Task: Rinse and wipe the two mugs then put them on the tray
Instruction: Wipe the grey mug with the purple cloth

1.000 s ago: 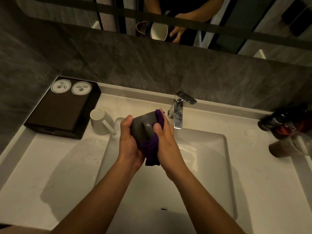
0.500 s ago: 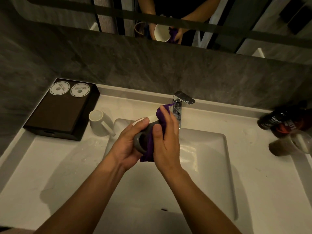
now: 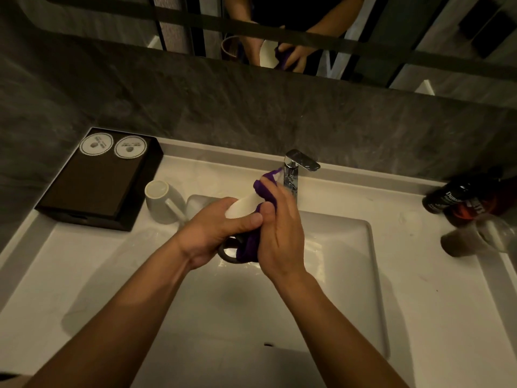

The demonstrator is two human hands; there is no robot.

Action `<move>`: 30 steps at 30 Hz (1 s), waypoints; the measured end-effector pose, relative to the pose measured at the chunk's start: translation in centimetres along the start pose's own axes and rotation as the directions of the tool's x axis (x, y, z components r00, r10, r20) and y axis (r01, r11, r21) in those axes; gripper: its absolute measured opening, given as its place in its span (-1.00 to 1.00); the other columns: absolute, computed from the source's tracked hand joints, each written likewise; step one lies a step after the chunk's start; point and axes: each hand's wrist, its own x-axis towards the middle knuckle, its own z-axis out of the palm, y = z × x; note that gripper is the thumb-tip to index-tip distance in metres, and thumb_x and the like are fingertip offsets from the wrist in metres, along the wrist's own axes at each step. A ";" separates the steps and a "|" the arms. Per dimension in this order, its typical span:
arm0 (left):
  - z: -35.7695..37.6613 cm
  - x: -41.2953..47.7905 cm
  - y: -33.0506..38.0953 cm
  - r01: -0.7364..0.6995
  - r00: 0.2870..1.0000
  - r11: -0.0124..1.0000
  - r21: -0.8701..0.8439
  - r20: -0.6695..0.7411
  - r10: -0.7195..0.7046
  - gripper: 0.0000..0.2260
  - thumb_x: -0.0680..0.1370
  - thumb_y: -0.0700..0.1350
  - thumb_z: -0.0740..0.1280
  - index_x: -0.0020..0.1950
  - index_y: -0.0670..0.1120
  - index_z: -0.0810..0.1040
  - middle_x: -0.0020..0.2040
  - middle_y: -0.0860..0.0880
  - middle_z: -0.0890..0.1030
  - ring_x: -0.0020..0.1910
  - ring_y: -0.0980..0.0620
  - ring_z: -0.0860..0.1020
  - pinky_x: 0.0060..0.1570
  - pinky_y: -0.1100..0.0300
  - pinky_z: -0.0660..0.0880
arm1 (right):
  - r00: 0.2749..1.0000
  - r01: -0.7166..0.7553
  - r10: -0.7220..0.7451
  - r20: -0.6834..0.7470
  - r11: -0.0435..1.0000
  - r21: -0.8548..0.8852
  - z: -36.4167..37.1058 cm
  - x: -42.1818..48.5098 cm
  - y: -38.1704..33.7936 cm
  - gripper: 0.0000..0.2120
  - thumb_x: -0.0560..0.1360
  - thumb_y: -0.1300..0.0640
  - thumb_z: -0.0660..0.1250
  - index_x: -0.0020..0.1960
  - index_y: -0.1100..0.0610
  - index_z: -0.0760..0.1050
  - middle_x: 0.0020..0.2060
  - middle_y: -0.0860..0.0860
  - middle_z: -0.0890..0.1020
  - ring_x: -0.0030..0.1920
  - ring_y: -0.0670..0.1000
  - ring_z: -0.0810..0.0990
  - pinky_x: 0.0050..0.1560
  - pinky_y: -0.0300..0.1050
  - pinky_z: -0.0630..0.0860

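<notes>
Table (image 3: 84,275): pale top with a raised rim, set against a grey stone wall (image 3: 195,107).
Basin (image 3: 349,275): white and rectangular, sunk in the middle of the table.
Tap (image 3: 292,175): chrome, at the far edge of the basin.
Tray (image 3: 92,186): dark and rectangular, at the far left of the table, against the wall. Two round white discs (image 3: 96,145) lie side by side at its far end.
Second mug (image 3: 161,203): white, upside down on the table, just right of the tray and left of the basin. Its handle points near and right.
Held mug (image 3: 242,209): above the far left part of the basin, tipped on its side. The pale inside shows and the dark handle loop hangs on the near side.
Purple cloth (image 3: 265,189): bunched against the right side of the held mug. One end sticks out far, just before the tap; the other hangs near, beside the handle loop.
Left grip (image 3: 218,231): fingers and thumb curled round the body of the held mug from the left.
Right grip (image 3: 279,233): holding the purple cloth, with the thumb pressing it to the held mug.
Bottles (image 3: 458,197): dark and blurred, at the far right of the table.
Glass (image 3: 481,236): clear and blurred, just near of the bottles. Cannot tell whether it stands or lies.
Mirror (image 3: 279,57): above the wall. It reflects both grips, the held mug and the purple cloth.
</notes>
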 end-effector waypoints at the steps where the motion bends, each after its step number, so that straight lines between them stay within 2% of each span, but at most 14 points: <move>1: -0.1 0.1 -0.2 -0.017 1.000 1.000 0.015 -0.026 0.018 -0.52 0.39 -0.02 0.63 0.21 -0.17 0.60 0.03 -0.17 0.73 0.00 -0.11 0.72 -0.04 0.08 0.68 | 1.000 -0.018 0.018 0.008 0.999 0.030 -0.2 0.3 -0.1 -0.60 0.66 -0.22 -0.05 0.39 -0.24 0.42 0.30 -0.14 0.53 0.29 -0.05 0.52 0.27 -0.13 0.52; 3: -0.4 0.2 -0.6 -0.074 0.996 0.997 0.005 -0.050 0.074 -0.48 0.35 -0.08 0.63 0.25 -0.17 0.59 0.02 -0.14 0.74 0.00 -0.11 0.72 -0.08 0.10 0.67 | 0.978 -0.207 0.194 0.081 0.956 0.207 -0.9 1.2 -0.7 -0.70 0.67 -0.22 -0.02 0.14 -0.41 0.48 0.13 -0.14 0.60 0.17 -0.03 0.59 0.20 0.01 0.59; 6: -0.5 0.2 -1.0 -0.097 0.994 0.974 -0.204 -0.066 0.086 -0.56 0.43 -0.16 0.49 0.29 -0.22 0.58 0.01 -0.15 0.70 -0.03 -0.07 0.68 -0.13 0.09 0.66 | 0.898 -0.435 0.390 0.204 0.854 0.286 -1.7 2.4 -0.9 -0.69 0.71 -0.16 0.01 0.03 -0.24 0.53 0.03 -0.08 0.61 0.10 0.03 0.60 0.13 -0.02 0.59; 8: -0.2 0.3 -1.2 -0.058 0.997 0.957 -0.283 -0.061 0.043 -0.66 0.48 -0.11 0.46 0.20 -0.23 0.59 -0.06 -0.14 0.66 -0.07 -0.03 0.63 -0.17 0.07 0.64 | 0.962 -0.262 0.243 0.123 0.951 0.167 -1.2 2.2 -0.5 -0.69 0.71 -0.13 0.01 0.18 -0.19 0.52 0.12 -0.10 0.61 0.17 -0.01 0.58 0.17 -0.07 0.55; 11: 0.2 0.5 -1.4 0.001 0.993 0.996 -0.091 -0.118 -0.012 -0.63 0.51 0.08 0.53 0.06 -0.20 0.60 -0.13 -0.14 0.65 -0.13 -0.03 0.61 -0.19 0.09 0.63 | 0.993 0.029 -0.018 0.117 0.995 -0.097 -0.2 1.2 1.0 -0.57 0.68 -0.13 -0.04 0.45 -0.09 0.39 0.33 -0.10 0.49 0.32 -0.09 0.47 0.28 -0.24 0.43; 15: 0.3 -0.1 -2.2 -0.126 0.964 0.992 -0.011 -0.236 0.120 -0.57 0.40 0.10 0.58 0.07 -0.18 0.65 -0.14 -0.10 0.73 -0.15 -0.06 0.71 -0.16 0.13 0.66 | 0.986 0.079 -0.057 0.159 0.987 -0.137 0.2 0.8 1.0 -0.56 0.69 -0.14 -0.05 0.46 -0.08 0.38 0.35 -0.10 0.50 0.30 -0.13 0.47 0.27 -0.26 0.45; 17: -0.3 -0.4 -2.7 -0.217 0.944 0.976 0.016 -0.251 0.214 -0.52 0.37 0.05 0.63 0.18 -0.15 0.63 -0.07 -0.02 0.75 -0.07 -0.04 0.72 -0.12 0.15 0.65 | 0.974 -0.170 0.154 0.166 0.982 0.083 -0.1 1.3 0.3 -0.64 0.70 -0.14 0.00 0.23 -0.12 0.54 0.14 -0.07 0.63 0.13 -0.08 0.60 0.20 -0.03 0.57; 19: -0.6 -0.5 -2.9 -0.274 0.920 0.961 0.021 -0.284 0.269 -0.43 0.32 0.07 0.57 0.25 -0.15 0.60 -0.05 0.13 0.73 0.00 0.00 0.70 -0.04 0.14 0.66 | 0.851 -0.518 0.454 0.265 0.807 0.283 -0.6 2.2 -0.4 -0.65 0.70 -0.15 0.07 0.00 -0.12 0.61 -0.03 -0.03 0.70 0.03 -0.01 0.66 0.21 0.10 0.59; 20: -0.6 -0.5 -2.9 -0.291 0.910 0.957 0.019 -0.302 0.283 -0.43 0.32 0.09 0.55 0.24 -0.15 0.60 -0.06 0.18 0.71 0.00 0.02 0.69 -0.02 0.12 0.66 | 0.820 -0.565 0.491 0.292 0.776 0.280 -0.7 2.3 -0.6 -0.65 0.69 -0.15 0.08 -0.02 -0.11 0.61 -0.04 -0.02 0.71 0.04 0.02 0.67 0.23 0.13 0.59; 21: -0.5 -0.6 -2.9 -0.303 0.906 0.953 0.011 -0.306 0.292 -0.50 0.34 0.09 0.54 0.19 -0.13 0.62 -0.10 0.18 0.70 -0.04 0.02 0.68 -0.04 0.12 0.65 | 0.844 -0.524 0.457 0.279 0.815 0.249 -0.6 2.2 -0.8 -0.65 0.69 -0.15 0.08 0.00 -0.11 0.61 -0.01 -0.01 0.70 0.06 0.04 0.67 0.23 0.15 0.58; 23: 0.0 -0.8 -2.5 -0.290 0.914 0.954 -0.074 -0.318 0.253 -0.73 0.45 0.05 0.50 0.00 -0.11 0.66 -0.17 0.06 0.69 -0.13 0.00 0.67 -0.10 0.08 0.63 | 0.963 -0.218 0.196 0.183 0.970 0.108 0.1 1.6 -0.5 -0.68 0.70 -0.14 0.05 0.20 -0.11 0.55 0.13 -0.02 0.64 0.13 0.00 0.62 0.21 0.11 0.59; 26: -0.2 -0.9 -2.4 -0.269 0.914 0.959 -0.090 -0.339 0.224 -0.69 0.52 0.09 0.44 0.02 -0.16 0.68 -0.12 -0.14 0.70 -0.10 -0.09 0.70 -0.07 0.04 0.64 | 0.975 0.163 -0.142 0.174 0.980 -0.115 1.1 1.2 0.7 -0.62 0.70 -0.09 0.02 0.47 -0.09 0.35 0.34 -0.10 0.51 0.29 -0.07 0.50 0.28 -0.07 0.51; 28: -0.9 -1.1 -2.4 -0.318 0.900 0.947 -0.039 -0.327 0.289 -0.71 0.47 0.08 0.50 0.09 -0.05 0.67 -0.06 -0.11 0.72 -0.05 -0.10 0.71 -0.05 0.06 0.65 | 0.986 0.097 -0.095 0.138 0.995 -0.010 1.1 1.4 0.3 -0.67 0.70 -0.09 0.02 0.38 -0.13 0.41 0.26 -0.15 0.54 0.23 -0.08 0.54 0.24 -0.03 0.56; 30: -1.5 -1.2 -2.3 -0.362 0.873 0.932 -0.019 -0.357 0.332 -0.56 0.36 0.09 0.53 0.20 0.00 0.62 0.01 -0.04 0.72 0.02 -0.07 0.70 -0.04 0.08 0.66 | 0.972 -0.192 0.159 0.172 0.961 0.198 1.1 2.3 -1.1 -0.72 0.70 -0.11 0.06 0.09 -0.17 0.56 0.05 -0.07 0.63 0.08 -0.02 0.61 0.15 0.19 0.60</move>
